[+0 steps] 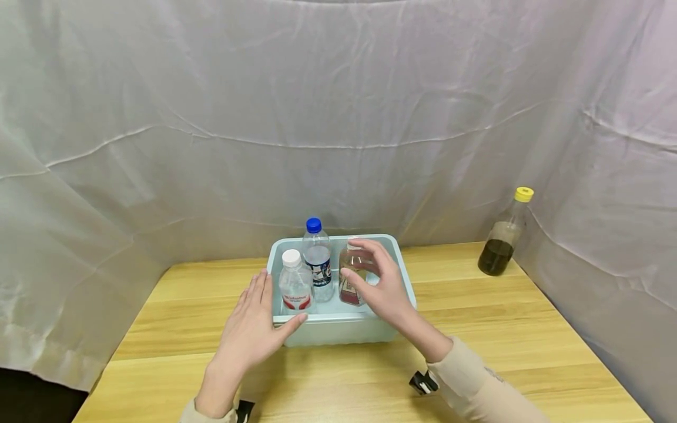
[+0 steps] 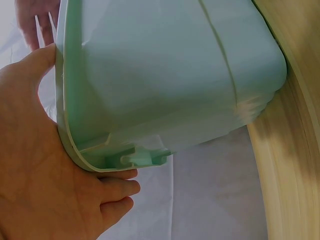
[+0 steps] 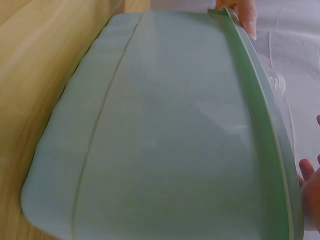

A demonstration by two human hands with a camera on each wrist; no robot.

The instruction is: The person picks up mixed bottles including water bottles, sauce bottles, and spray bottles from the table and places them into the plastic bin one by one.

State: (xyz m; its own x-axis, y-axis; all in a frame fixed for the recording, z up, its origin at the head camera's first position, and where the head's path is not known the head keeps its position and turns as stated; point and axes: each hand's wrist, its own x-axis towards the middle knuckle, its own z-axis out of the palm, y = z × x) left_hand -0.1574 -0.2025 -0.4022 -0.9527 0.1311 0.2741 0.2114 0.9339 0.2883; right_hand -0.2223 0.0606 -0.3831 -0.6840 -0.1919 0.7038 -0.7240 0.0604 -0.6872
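In the head view a pale blue-green plastic bin (image 1: 338, 332) stands on the table. My left hand (image 1: 255, 326) rests at its front left corner, fingers straight along the left side and thumb over the front rim. Inside stand a clear bottle with a white cap and red-white label (image 1: 296, 288), a blue-capped Pepsi bottle (image 1: 317, 258) and a bottle with a dark red and tan label (image 1: 350, 288). My right hand (image 1: 385, 285) reaches over the bin at the last bottle, thumb and fingers spread apart in front of it. Whether they touch it I cannot tell.
A yellow-capped bottle of dark liquid (image 1: 497, 252) stands at the far right of the wooden table (image 1: 476, 335), close to the grey cloth (image 1: 338, 129) that hangs behind and at both sides. The bin's outer wall (image 3: 165, 130) fills most of the right wrist view.
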